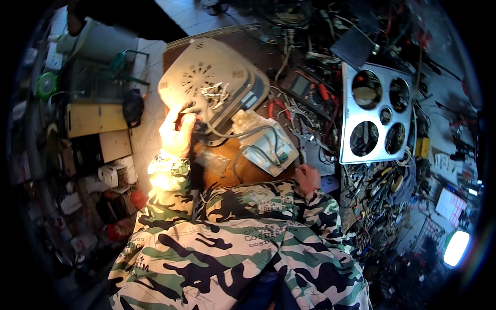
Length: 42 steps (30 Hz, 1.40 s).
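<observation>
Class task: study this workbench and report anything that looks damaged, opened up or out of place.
The beige appliance lies upturned, loose wires spilling from its base. Its white panel hangs off on cables. The left hand grips the casing's edge; the right hand rests beside the panel.

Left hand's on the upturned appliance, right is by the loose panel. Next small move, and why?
Probably bring the right hand to steady the white panel: it hangs by wires from the beige appliance, which the left hand grips at its edge.

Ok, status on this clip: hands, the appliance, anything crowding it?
Left hand grips beige appliance at its edge. Right hand rests on bench, empty. White panel wired alongside; tools close by.
</observation>
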### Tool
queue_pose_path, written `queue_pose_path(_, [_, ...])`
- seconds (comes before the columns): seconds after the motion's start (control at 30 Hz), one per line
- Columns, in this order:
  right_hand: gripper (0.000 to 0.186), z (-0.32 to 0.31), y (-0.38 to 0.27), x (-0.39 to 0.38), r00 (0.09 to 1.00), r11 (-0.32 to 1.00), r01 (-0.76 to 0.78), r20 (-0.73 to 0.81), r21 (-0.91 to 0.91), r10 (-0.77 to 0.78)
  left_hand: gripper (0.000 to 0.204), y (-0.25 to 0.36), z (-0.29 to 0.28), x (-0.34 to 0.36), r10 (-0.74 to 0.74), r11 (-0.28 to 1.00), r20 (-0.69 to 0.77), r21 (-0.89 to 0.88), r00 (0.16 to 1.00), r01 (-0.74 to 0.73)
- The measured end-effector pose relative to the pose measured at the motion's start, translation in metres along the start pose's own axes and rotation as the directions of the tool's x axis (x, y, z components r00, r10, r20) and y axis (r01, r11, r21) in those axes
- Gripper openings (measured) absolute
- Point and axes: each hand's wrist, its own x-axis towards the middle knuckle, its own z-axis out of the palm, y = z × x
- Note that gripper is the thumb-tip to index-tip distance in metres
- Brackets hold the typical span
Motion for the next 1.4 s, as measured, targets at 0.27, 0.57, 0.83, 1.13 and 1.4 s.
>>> queue_pose_path(0.27, [0.016, -0.021, -0.074, -0.012, 0.927, 0.984, 0.166, 0.330, 0.071, -0.180, 0.011, -0.069, -0.030, -0.082, 0.111, 0.744, 0.210, 0.631, 0.971, -0.221])
queue_pose_path(0.57, [0.014, 0.082, -0.145, -0.037, 0.631, 0.836, 0.450, 0.551, 0.314, -0.547, 0.045, -0.105, 0.017, -0.123, -0.201, 0.513, 0.257, 0.850, 0.945, -0.122])
queue_pose_path(0.83, [0.031, 0.138, -0.118, -0.042, 0.863, 0.877, 0.429, 0.385, -0.216, -0.328, 0.046, -0.125, 0.016, -0.125, -0.164, 0.588, 0.339, 0.788, 0.926, -0.184])
queue_pose_path(1.13, [0.015, 0.186, -0.114, -0.017, 0.824, 0.407, 0.506, 0.286, -0.760, -0.490, 0.028, -0.098, 0.000, -0.112, 0.022, 0.736, 0.374, 0.621, 0.927, -0.268])
queue_pose_path(1.4, [0.016, 0.167, -0.113, -0.011, 0.736, 0.522, 0.676, 0.518, -0.521, -0.436, 0.014, -0.018, 0.018, -0.055, 0.192, 0.916, 0.147, 0.327, 0.970, -0.231])
